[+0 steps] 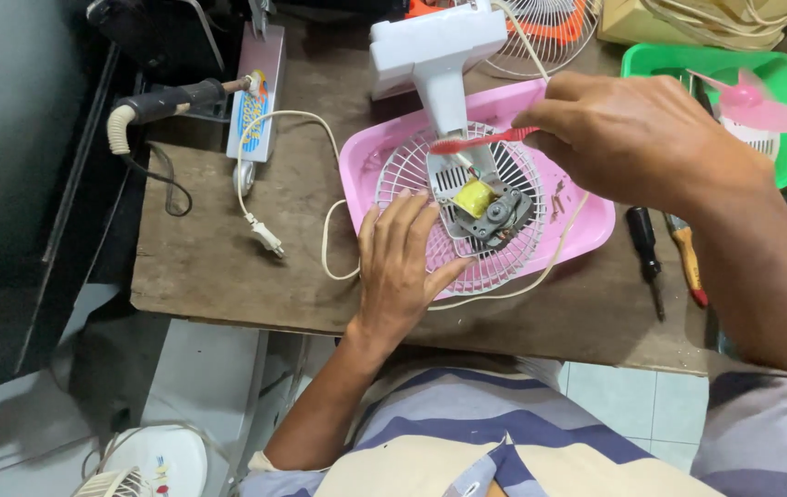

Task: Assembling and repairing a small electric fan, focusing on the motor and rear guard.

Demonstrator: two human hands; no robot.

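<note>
A small white fan lies face down in a pink tray (356, 161) on a wooden table. Its round white rear grille (402, 166) faces up, and the exposed motor (490, 207) with a yellow coil sits at its centre. The white stand (435, 55) points away from me. My left hand (402, 262) rests flat on the grille's near left edge, fingers spread. My right hand (637, 138) holds a red toothbrush (476, 142), whose head hovers just above the motor.
A white power cord with plug (264, 235) loops over the table to the left. A soldering iron (168, 101) lies at the back left. Two screwdrivers (665, 253) lie right of the tray. A green tray (734, 64) holds a pink fan blade (752, 101).
</note>
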